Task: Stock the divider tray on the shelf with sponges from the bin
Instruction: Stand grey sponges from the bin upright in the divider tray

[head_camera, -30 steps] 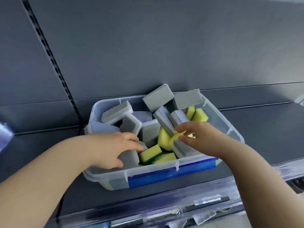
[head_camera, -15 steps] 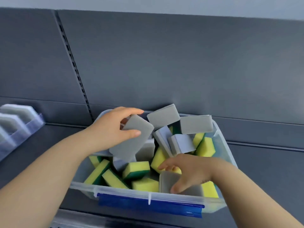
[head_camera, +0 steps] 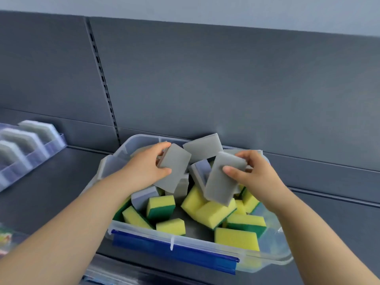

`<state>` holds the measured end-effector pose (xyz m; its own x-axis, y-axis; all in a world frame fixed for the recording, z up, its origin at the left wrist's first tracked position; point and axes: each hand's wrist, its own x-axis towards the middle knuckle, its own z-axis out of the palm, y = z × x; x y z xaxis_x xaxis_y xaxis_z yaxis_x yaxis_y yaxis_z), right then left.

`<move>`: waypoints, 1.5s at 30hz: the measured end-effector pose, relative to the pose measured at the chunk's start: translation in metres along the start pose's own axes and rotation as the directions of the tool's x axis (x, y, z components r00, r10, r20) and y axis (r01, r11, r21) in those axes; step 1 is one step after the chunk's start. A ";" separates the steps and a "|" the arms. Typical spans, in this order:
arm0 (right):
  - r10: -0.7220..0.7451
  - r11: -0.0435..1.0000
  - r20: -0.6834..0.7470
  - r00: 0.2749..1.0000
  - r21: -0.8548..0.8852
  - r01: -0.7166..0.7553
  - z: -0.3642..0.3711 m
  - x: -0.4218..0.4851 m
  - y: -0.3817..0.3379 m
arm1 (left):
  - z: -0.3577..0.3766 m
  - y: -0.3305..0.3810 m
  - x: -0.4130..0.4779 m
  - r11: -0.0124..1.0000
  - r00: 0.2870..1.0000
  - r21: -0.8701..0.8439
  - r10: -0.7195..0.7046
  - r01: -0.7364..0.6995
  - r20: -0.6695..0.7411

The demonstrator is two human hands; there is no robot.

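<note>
Wall: a plain, pale grey-blue strip (head_camera: 205,5) runs along the top of the view, above the shelving.
Back panels: two dark grey matte sheets (head_camera: 236,79) stand side by side behind the shelf and meet at the upright.
Upright: a dark strip (head_camera: 102,79) with a column of small slots runs from the top of the panels down toward the shelf, leaning in the wide-angle view.
Lower band: a narrower grey panel (head_camera: 86,130) sits at the foot of the back panels, set off by a horizontal seam.
Shelf: a dark grey flat deck (head_camera: 51,182) spans the view from left to right.
Front edge: a blurred pale strip (head_camera: 107,277) lies at the bottom, its details unreadable.
Light: even and cool, with soft shadows and a faint sheen on the panels.
</note>
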<state>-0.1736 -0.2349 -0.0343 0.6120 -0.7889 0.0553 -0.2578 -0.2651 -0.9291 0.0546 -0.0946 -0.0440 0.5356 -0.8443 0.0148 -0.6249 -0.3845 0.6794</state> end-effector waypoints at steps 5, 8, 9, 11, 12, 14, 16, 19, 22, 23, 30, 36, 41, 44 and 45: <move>0.131 0.957 -0.111 0.985 0.272 -0.097 0.002 0.003 0.002 | 0.000 0.003 -0.009 0.989 0.995 0.143 0.016 -0.031 0.101; 0.225 0.890 -0.080 0.971 0.421 -0.172 0.006 0.003 0.003 | -0.001 0.009 -0.017 0.992 0.990 0.117 0.039 -0.054 0.133; 0.231 0.880 -0.070 0.970 0.441 -0.177 0.006 0.003 0.003 | -0.003 0.012 -0.018 0.994 0.993 0.092 0.044 -0.054 0.109; 0.221 0.877 -0.050 0.974 0.448 -0.176 0.007 0.001 0.000 | -0.008 0.017 -0.018 0.998 0.998 0.032 0.062 -0.063 0.032; 0.209 0.880 -0.042 0.977 0.443 -0.169 0.007 0.000 -0.002 | -0.012 0.020 -0.018 0.997 0.997 0.010 0.076 -0.076 -0.009; 0.180 0.893 -0.030 0.983 0.424 -0.150 0.009 -0.001 -0.005 | -0.020 0.024 -0.017 0.994 0.992 -0.020 0.104 -0.106 -0.070; 0.174 0.909 -0.035 0.984 0.390 -0.147 0.011 -0.002 -0.005 | -0.027 0.027 -0.017 0.991 0.987 -0.047 0.124 -0.129 -0.099; 0.204 0.869 -0.064 0.977 0.472 -0.151 0.016 -0.004 -0.005 | -0.034 0.029 -0.018 0.985 0.974 -0.026 0.164 -0.170 -0.159; 0.188 0.786 -0.018 0.982 0.603 -0.139 0.019 -0.010 -0.009 | -0.034 0.031 -0.018 0.978 0.963 -0.057 0.185 -0.200 -0.197; 0.180 0.791 -0.005 0.984 0.595 -0.141 0.020 -0.012 -0.010 | -0.033 0.033 -0.017 0.974 0.961 -0.080 0.191 -0.211 -0.201; 0.188 0.966 0.060 0.980 -0.194 -0.173 0.026 -0.024 -0.017 | -0.039 0.051 -0.017 0.931 0.934 -0.196 0.256 -0.307 -0.249; 0.141 0.908 0.147 0.979 -0.414 -0.069 0.035 -0.023 -0.019 | -0.028 0.072 -0.023 0.904 0.917 -0.174 0.399 -0.391 0.013; 0.125 0.912 0.083 0.989 -0.402 -0.082 0.028 -0.026 -0.013 | -0.021 0.066 -0.013 0.888 0.890 -0.065 0.455 -0.456 -0.021; 0.117 0.912 -0.041 0.992 -0.392 -0.123 0.015 -0.030 -0.009 | -0.014 0.060 -0.007 0.895 0.895 0.016 0.447 -0.447 -0.007; 0.109 0.916 -0.073 0.991 -0.380 -0.128 0.012 -0.031 -0.008 | -0.010 0.058 -0.006 0.898 0.898 0.022 0.440 -0.440 -0.002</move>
<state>-0.1816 -0.2012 -0.0332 0.5244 -0.8512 -0.0198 -0.5987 -0.3521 -0.7194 0.0206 -0.1080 0.0031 0.2074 -0.9265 0.3141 -0.8089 0.0181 0.5876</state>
